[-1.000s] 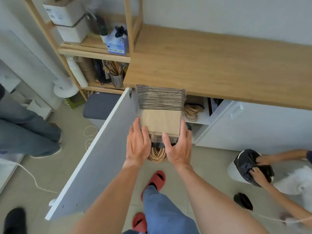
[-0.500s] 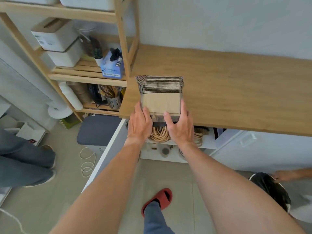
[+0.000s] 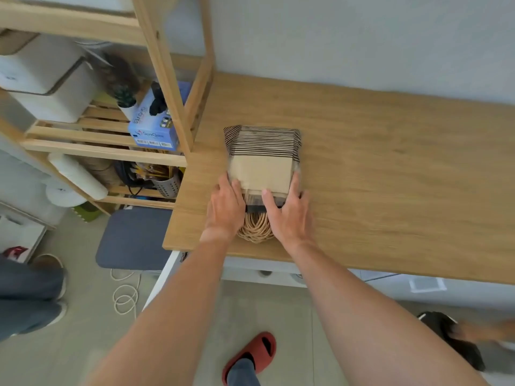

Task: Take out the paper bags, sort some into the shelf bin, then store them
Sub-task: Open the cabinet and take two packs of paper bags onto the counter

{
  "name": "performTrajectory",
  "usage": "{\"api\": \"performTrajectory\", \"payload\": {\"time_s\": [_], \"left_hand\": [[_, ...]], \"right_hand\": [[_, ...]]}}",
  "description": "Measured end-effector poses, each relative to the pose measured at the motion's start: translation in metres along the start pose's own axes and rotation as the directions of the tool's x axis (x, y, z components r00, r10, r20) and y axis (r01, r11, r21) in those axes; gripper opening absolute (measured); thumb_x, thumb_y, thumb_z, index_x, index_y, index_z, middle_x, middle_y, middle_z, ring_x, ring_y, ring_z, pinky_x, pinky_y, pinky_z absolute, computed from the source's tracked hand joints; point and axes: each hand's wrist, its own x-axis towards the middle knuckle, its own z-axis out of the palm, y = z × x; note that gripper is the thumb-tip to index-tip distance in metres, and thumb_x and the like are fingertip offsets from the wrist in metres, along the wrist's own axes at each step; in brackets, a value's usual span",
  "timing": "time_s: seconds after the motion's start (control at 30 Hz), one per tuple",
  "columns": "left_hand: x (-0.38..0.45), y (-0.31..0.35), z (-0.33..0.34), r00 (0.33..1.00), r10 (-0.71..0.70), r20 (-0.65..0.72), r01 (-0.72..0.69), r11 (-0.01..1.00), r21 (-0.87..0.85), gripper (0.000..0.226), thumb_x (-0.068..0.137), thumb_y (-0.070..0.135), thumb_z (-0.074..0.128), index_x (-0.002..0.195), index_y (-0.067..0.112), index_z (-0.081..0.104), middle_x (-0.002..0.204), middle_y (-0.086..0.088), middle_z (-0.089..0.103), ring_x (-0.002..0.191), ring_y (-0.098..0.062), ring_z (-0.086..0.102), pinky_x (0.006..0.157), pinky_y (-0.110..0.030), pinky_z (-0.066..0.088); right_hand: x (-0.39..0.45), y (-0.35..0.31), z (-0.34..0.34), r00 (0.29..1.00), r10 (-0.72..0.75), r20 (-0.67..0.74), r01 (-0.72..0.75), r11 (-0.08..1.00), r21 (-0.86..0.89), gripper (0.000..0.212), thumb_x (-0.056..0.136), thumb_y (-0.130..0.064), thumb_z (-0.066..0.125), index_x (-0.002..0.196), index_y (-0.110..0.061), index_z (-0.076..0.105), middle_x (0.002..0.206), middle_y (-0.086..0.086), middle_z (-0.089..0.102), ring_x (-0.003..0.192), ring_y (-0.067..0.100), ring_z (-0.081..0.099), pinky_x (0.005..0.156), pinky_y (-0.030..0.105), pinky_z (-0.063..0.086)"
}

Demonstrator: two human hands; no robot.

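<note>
A wooden counter (image 3: 376,174) runs along a pale wall (image 3: 348,37), with a wooden shelf unit (image 3: 164,79) touching its left end. On the shelves sit white boxes (image 3: 47,87), a blue glove box (image 3: 156,126), a paper roll (image 3: 78,176) and a metal cup (image 3: 167,185) of sticks. On the floor lie a grey mat (image 3: 133,238), a coiled white cord (image 3: 125,296) and a red slipper (image 3: 250,355) on a foot.
</note>
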Motion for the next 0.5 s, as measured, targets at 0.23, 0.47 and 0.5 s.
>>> {"api": "performTrajectory", "payload": {"time_s": [0.23,0.47,0.5], "left_hand": [[0.009,0.007,-0.002,0.998,-0.029,0.061,0.023,0.995,0.096,0.043,0.106,0.035,0.024,0.131,0.005,0.043,0.116,-0.023,0.058,0.102,-0.042,0.057,0.079,-0.045,0.043],[-0.026,0.011,-0.027,0.971,-0.240,-0.007,0.236,0.947,0.220,0.073,0.097,0.066,0.015,0.146,0.017,0.037,0.134,-0.021,0.052,0.121,-0.040,0.051,0.099,-0.052,0.038],[-0.038,0.007,-0.030,0.974,-0.223,-0.046,0.228,0.956,0.186,0.072,0.097,0.064,0.018,0.146,0.015,0.037,0.134,-0.022,0.052,0.120,-0.039,0.051,0.098,-0.050,0.039]], "right_hand": [[0.015,0.000,-0.004,0.999,-0.006,0.049,0.011,0.995,-0.099,0.091,0.090,-0.077,0.030,0.159,-0.027,0.000,0.117,0.014,0.053,0.091,0.024,0.046,0.088,0.043,0.046],[-0.013,0.018,-0.031,0.996,-0.029,0.080,0.037,0.994,-0.105,0.089,0.090,-0.079,0.017,0.157,-0.030,-0.013,0.123,0.016,0.058,0.103,0.032,0.057,0.095,0.048,0.045],[-0.024,0.025,-0.034,0.998,-0.009,0.062,0.014,0.997,-0.075,0.087,0.092,-0.077,0.019,0.158,-0.027,-0.008,0.130,0.017,0.055,0.110,0.034,0.055,0.099,0.050,0.043]]}}
